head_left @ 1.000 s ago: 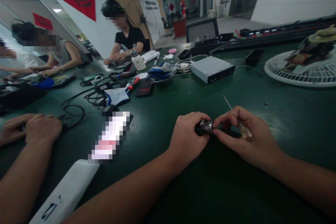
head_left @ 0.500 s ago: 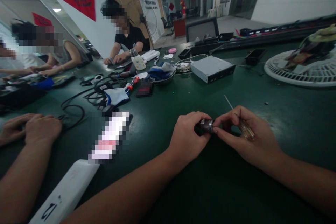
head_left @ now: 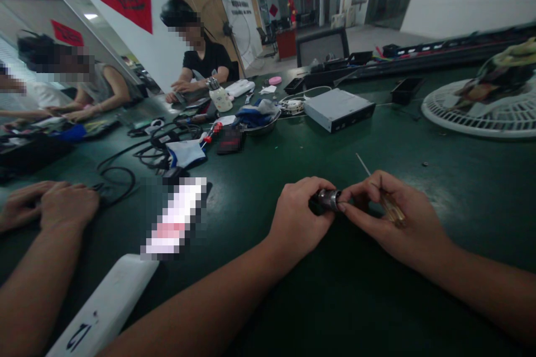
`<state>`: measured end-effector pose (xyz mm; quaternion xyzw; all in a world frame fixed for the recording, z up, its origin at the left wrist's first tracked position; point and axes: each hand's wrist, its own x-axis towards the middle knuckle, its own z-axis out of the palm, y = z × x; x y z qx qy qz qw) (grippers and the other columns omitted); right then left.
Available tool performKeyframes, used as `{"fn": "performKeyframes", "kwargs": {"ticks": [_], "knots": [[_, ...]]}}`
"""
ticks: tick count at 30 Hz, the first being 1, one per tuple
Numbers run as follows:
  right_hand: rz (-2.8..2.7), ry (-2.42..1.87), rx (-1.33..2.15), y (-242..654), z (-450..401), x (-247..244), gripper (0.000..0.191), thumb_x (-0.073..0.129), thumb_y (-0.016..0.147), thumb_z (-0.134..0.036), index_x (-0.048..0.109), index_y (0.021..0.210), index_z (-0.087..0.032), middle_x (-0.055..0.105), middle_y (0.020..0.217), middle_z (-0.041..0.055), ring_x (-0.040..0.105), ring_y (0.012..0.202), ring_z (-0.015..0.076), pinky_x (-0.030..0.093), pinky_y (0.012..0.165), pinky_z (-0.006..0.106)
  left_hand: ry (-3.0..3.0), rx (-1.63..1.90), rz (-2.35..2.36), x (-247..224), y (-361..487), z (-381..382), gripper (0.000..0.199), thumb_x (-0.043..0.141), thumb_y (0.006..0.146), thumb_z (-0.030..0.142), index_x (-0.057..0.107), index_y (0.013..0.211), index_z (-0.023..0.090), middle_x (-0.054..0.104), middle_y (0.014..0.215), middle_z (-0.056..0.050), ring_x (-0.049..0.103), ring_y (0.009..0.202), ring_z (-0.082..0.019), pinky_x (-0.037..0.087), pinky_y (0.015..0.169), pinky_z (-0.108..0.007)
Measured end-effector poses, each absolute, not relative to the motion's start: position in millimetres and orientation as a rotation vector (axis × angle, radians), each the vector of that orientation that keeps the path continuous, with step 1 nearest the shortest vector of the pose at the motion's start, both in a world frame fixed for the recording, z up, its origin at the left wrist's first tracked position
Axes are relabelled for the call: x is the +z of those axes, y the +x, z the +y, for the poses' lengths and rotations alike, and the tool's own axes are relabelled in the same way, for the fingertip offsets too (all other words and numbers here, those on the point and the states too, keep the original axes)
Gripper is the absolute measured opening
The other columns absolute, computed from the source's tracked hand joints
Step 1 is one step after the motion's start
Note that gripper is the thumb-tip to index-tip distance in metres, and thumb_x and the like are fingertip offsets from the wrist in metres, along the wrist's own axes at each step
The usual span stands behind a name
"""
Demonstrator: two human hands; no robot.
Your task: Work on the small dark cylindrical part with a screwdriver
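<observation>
A small dark cylinder with a shiny metal end lies in my left hand, whose fingers wrap round it. Its kind I cannot make out, and the palm hides its other end. My right hand holds a screwdriver with a clear amber handle in its curled fingers; the thin shaft points up and away to the left. Thumb and forefinger of that hand pinch together at the cylinder's metal rim. Whether something small is between them cannot be seen.
On the dark green table stand a grey disc drive, a bowl with blue-white cloth and a white fan grille. Cables and a white box lie left, near another person's hands. More people sit beyond.
The cylinder and the right fingertips have shifted very slightly left. Both hands keep their grip.
</observation>
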<state>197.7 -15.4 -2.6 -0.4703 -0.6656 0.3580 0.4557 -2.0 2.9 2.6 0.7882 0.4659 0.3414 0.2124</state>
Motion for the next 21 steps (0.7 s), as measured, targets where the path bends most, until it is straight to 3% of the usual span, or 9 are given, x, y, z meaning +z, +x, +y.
{"fn": "performKeyframes", "kwargs": {"ticks": [14, 21], "knots": [[-1.673, -1.197, 0.930, 196.6, -17.3, 1.5, 0.030, 0.071, 0.090, -0.032, 0.044, 0.079, -0.026, 0.081, 0.100, 0.0095, 0.077, 0.087, 0.0250, 0.060, 0.067, 0.034, 2.192, 0.948, 1.303, 3.8, -0.8, 2.7, 0.021, 0.076, 0.080, 0.014, 0.072, 0.098, 0.024, 0.078, 0.096, -0.001, 0.070, 0.090, -0.021, 0.054, 0.089, -0.041], [-1.640, -1.117, 0.915, 194.9, -18.9, 2.9, 0.024, 0.068, 0.094, -0.038, 0.050, 0.085, -0.026, 0.079, 0.103, 0.0098, 0.076, 0.093, 0.0259, 0.062, 0.079, 0.038, 2.122, 0.969, 1.311, 3.9, 0.1, 3.0, 0.025, 0.077, 0.078, 0.012, 0.071, 0.099, 0.023, 0.078, 0.099, -0.002, 0.071, 0.093, -0.022, 0.057, 0.087, -0.040]]}}
